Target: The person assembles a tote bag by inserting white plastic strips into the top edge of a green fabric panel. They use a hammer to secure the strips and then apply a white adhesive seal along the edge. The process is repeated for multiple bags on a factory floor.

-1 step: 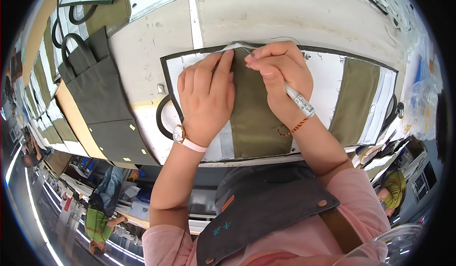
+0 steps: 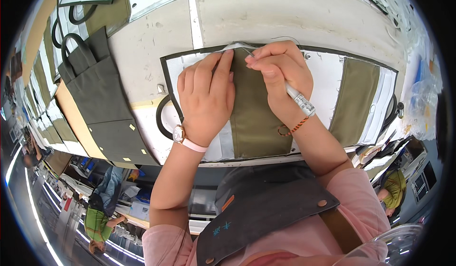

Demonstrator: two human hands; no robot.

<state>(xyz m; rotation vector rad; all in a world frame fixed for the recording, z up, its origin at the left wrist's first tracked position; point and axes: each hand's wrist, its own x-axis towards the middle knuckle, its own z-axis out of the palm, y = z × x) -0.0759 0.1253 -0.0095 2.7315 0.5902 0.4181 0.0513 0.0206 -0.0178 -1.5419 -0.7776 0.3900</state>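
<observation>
An olive and white fabric panel (image 2: pixel 266 118) with dark edging lies flat before me. My left hand (image 2: pixel 206 87) rests on its left part, fingers stretched out, the index fingertip pressing close to the far edge. There the dark edging bulges and a pale layer (image 2: pixel 235 46) shows. My right hand (image 2: pixel 285 73) is closed around a slim pen-shaped tool (image 2: pixel 300 99) with a white barrel. A thin metal tip points from the pinched fingers toward the raised edging; I cannot tell whether it touches. The palm hides the tool's middle. A loose dark thread curves beyond the right hand.
Left of the panel lies a dark grey fabric piece (image 2: pixel 107 99) with a looped handle. More olive and white panels (image 2: pixel 109 16) lie farther left. Clear plastic bags (image 2: pixel 422 95) sit at the right end of the table (image 2: pixel 285 14). A person in green (image 2: pixel 97 223) is at lower left.
</observation>
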